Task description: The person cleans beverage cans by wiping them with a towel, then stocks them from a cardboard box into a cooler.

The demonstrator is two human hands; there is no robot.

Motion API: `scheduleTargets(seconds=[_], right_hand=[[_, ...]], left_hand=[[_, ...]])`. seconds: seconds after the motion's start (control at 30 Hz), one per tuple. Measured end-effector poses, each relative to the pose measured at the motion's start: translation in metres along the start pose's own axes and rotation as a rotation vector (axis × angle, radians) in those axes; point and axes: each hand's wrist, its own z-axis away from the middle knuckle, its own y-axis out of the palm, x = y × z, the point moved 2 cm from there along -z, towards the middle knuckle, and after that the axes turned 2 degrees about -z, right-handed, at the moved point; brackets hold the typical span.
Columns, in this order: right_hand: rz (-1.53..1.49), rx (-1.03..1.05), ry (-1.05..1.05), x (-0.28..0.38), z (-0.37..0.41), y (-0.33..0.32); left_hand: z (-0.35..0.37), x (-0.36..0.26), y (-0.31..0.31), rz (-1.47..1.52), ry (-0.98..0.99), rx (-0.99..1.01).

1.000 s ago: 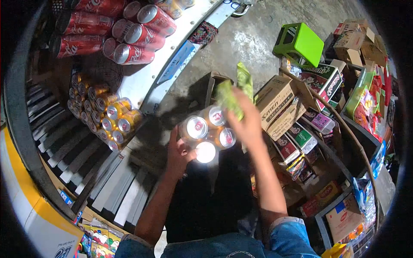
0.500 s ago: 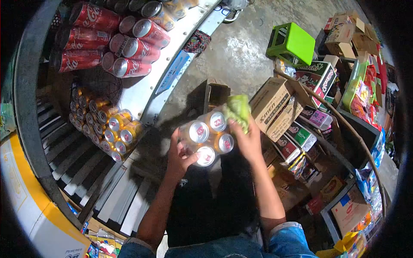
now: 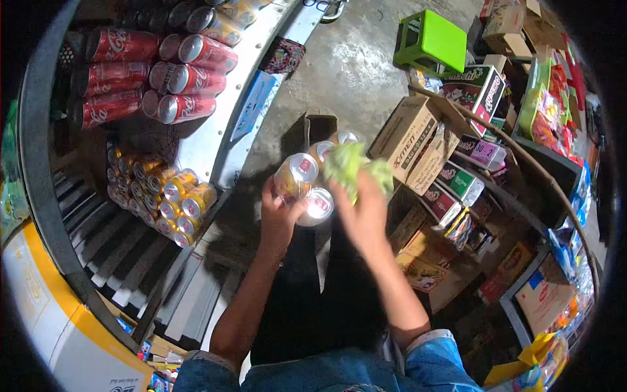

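My left hand (image 3: pixel 282 212) grips a pack of gold drink cans (image 3: pixel 302 168) from its left side, the silver can tops facing up. A clear wrap seems to bind the cans. In my right hand (image 3: pixel 363 209), slightly blurred, is a light green cloth (image 3: pixel 353 168). The cloth lies over the right part of the pack and hides some of the cans there. Both hands are in front of my legs, above the floor.
Red cola cans (image 3: pixel 124 62) lie on a shelf at upper left, with more gold cans (image 3: pixel 173 196) below on a slatted rack (image 3: pixel 108 255). A green stool (image 3: pixel 434 39) stands at upper right. Cardboard boxes (image 3: pixel 411 140) and snack packets fill the right side.
My right hand has moved left with the cloth, from beside the pack to over its right part. The pack has shifted slightly up and its right cans are now partly covered.
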Motion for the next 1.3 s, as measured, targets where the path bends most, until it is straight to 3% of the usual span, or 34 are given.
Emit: scheduleTargets(seconds=[0.07, 0.1, 0.2, 0.27, 0.33, 0.4, 0.47, 0.53, 0.6, 0.63, 0.67, 0.7, 0.73, 0.8, 0.87, 0.9, 1.07, 1.13, 1.2, 1.27, 1.3], right_hand=[[0.044, 0.063, -0.287, 0.002, 0.043, 0.010], [0.040, 0.251, -0.350, 0.014, 0.043, 0.003], [-0.090, 0.193, -0.311, -0.023, 0.022, -0.003], [-0.115, 0.023, -0.031, -0.067, -0.005, 0.007], [-0.284, -0.041, 0.347, -0.072, -0.033, 0.012], [-0.220, -0.123, 0.337, -0.054, -0.033, 0.021], [-0.229, -0.087, 0.031, -0.021, -0.017, 0.025], [-0.147, 0.093, -0.267, -0.001, -0.005, 0.016], [-0.140, 0.049, -0.113, -0.020, -0.011, 0.001], [-0.125, -0.029, -0.008, -0.059, -0.021, 0.000], [-0.168, -0.048, 0.269, -0.109, -0.029, 0.000], [-0.385, 0.108, 0.631, -0.143, -0.041, -0.002], [-0.546, 0.175, 0.724, -0.173, -0.045, 0.002], [-1.052, 0.222, 0.900, -0.165, -0.030, 0.020], [-1.211, 0.181, 0.925, -0.179, -0.010, 0.041], [-1.254, 0.165, 0.941, -0.181, -0.001, 0.043], [-1.334, -0.022, 0.871, -0.167, 0.015, 0.040], [-1.278, -0.079, 0.813, -0.147, 0.019, 0.024], [-1.146, -0.156, 0.770, -0.136, 0.024, 0.015], [-1.080, -0.263, 0.668, -0.114, 0.032, 0.005], [-1.040, -0.338, 0.626, -0.119, 0.041, 0.006]], left_hand=[[-0.003, 0.001, 0.001, 0.043, -0.037, -0.032], [-0.002, -0.004, 0.004, 0.034, -0.042, -0.025], [0.011, -0.029, 0.009, -0.056, -0.129, -0.104], [0.007, -0.018, -0.001, -0.067, -0.042, -0.008], [0.009, -0.023, 0.001, -0.173, 0.154, 0.098], [0.010, -0.025, -0.001, -0.201, 0.180, 0.157], [0.009, -0.017, -0.004, -0.154, 0.194, 0.177], [0.015, -0.020, -0.006, -0.193, 0.155, 0.196], [0.014, -0.020, -0.005, -0.163, 0.115, 0.193], [0.015, -0.024, -0.001, -0.199, 0.108, 0.196], [0.018, -0.025, -0.001, -0.193, 0.107, 0.198], [0.018, -0.026, 0.000, -0.294, 0.107, 0.224], [0.017, -0.028, 0.000, -0.401, 0.111, 0.248], [0.010, -0.008, -0.011, -0.460, 0.160, 0.202], [0.003, 0.008, -0.022, -0.548, 0.188, 0.261], [0.015, -0.025, -0.003, -0.346, -0.031, 0.336], [0.000, -0.023, 0.003, -0.309, -0.064, 0.257], [-0.013, -0.012, 0.002, -0.320, -0.101, 0.237], [-0.034, 0.008, -0.005, -0.415, -0.043, 0.095], [-0.033, -0.001, 0.000, -0.247, -0.162, 0.049], [-0.045, 0.011, -0.011, -0.083, -0.185, 0.163]])
